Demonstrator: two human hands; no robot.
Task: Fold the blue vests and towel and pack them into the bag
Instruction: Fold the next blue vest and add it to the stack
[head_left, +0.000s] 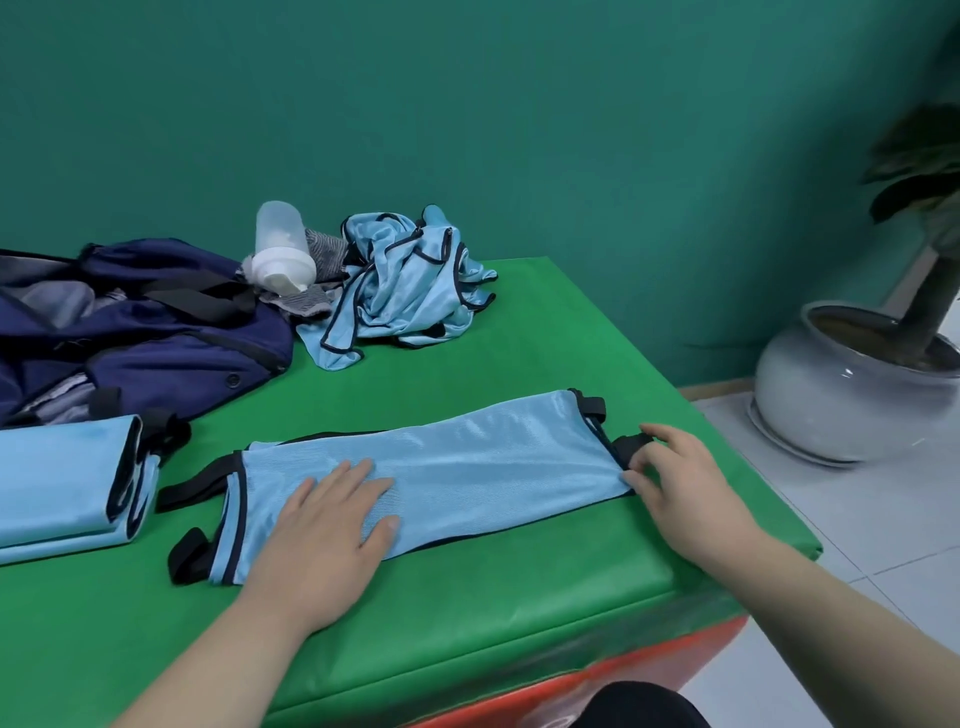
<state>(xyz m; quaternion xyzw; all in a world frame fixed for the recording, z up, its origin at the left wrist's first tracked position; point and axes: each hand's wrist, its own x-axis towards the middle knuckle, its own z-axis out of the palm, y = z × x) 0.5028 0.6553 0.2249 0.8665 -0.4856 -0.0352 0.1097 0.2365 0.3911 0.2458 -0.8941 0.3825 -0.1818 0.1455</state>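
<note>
On the green bench (519, 332), a blue vest (493, 467) laid in a long strip is pressed flat by the left hand (327, 525), fingers (357, 474) straight and apart, and pinched at its right end by the right hand (675, 483), so folding that end leftward seems called for next.

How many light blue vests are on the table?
3 at least: one flat vest under the left hand, a folded stack at the picture's left edge, a crumpled heap beside the bottle. Stack and heap may hide more.
</note>
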